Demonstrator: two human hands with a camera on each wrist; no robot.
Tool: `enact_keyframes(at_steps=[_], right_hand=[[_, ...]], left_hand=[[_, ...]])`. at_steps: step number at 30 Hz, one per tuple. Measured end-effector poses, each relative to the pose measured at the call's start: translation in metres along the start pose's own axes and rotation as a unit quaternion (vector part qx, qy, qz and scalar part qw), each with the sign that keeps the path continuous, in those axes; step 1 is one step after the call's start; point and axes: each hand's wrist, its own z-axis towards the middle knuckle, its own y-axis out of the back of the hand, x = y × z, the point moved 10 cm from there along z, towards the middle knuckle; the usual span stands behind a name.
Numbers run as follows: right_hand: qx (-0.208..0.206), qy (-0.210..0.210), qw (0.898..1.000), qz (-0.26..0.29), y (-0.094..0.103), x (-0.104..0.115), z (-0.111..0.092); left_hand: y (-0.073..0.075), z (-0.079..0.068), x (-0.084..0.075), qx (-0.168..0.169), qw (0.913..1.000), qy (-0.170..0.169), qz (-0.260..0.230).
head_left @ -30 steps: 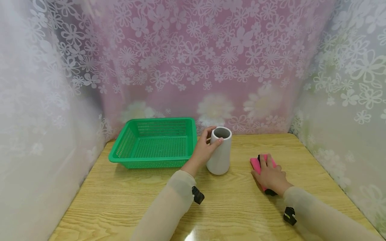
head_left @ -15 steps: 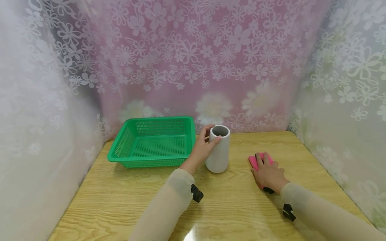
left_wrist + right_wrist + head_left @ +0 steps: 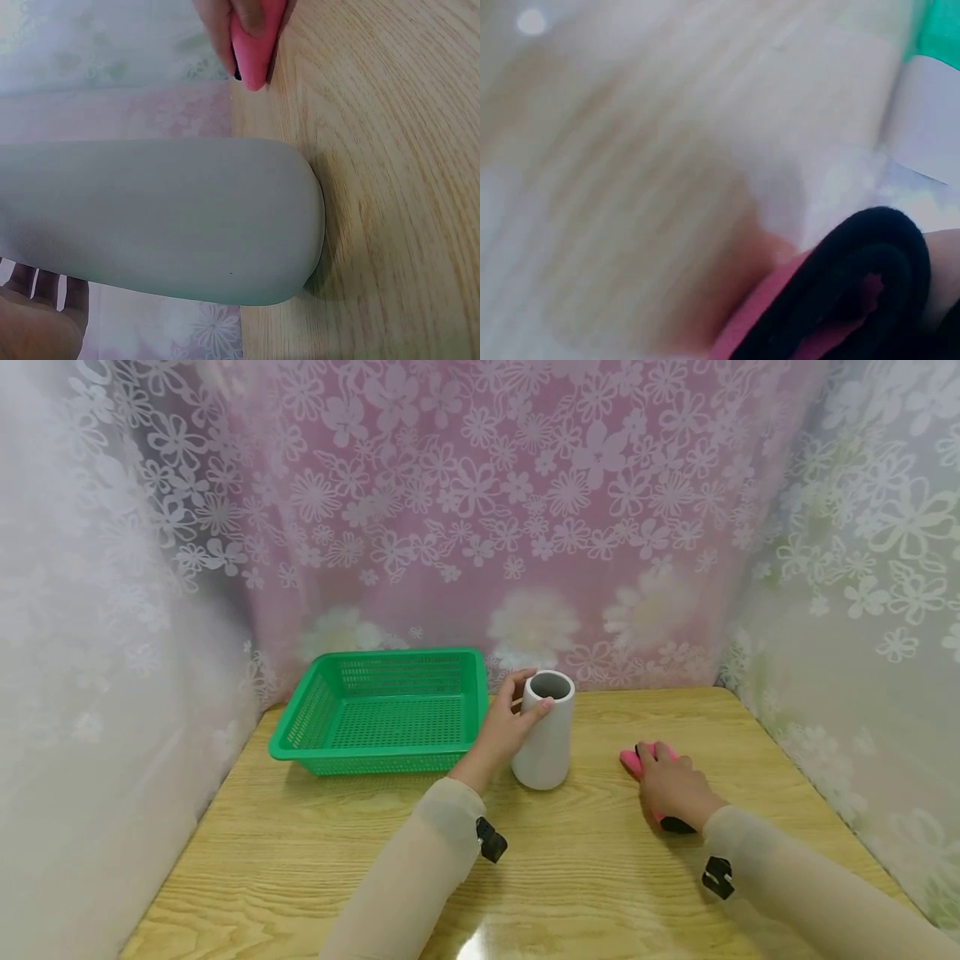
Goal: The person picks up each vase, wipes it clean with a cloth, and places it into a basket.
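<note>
Standing upright on the wooden table is a tall white vase with a grey inside. My left hand holds it near the mouth, thumb on the front of the rim and fingers behind. In the left wrist view the vase fills the middle, its base at the tabletop. Farther right, my right hand grips a folded soft pink piece with black edging, mostly hidden under the palm. The right wrist view shows its folded black edge up close.
A green perforated plastic basket stands left of the vase, its inner floor bare. The wooden table ends at a pink floral curtain, with pale curtains along both sides.
My right hand has turned and drawn its fingers in round the pink piece, which now looks narrower and more tilted. The left hand and vase stay in place.
</note>
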Motion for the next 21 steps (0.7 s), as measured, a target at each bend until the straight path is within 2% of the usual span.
enact_keyframes(at_steps=[6, 13, 21], right_hand=[[0.005, 0.041, 0.999, 0.0, 0.02, 0.016, -0.007], [-0.032, 0.08, 0.996, 0.038, 0.047, 0.035, -0.012], [-0.069, 0.105, 0.99, 0.063, 0.083, 0.057, -0.025]], left_hand=[[0.0, -0.001, -0.001, -0.002, 1.0, 0.0, 0.001], [0.0, -0.001, 0.003, -0.003, 1.0, 0.003, 0.0], [0.001, 0.0, 0.003, -0.004, 1.0, 0.0, -0.003]])
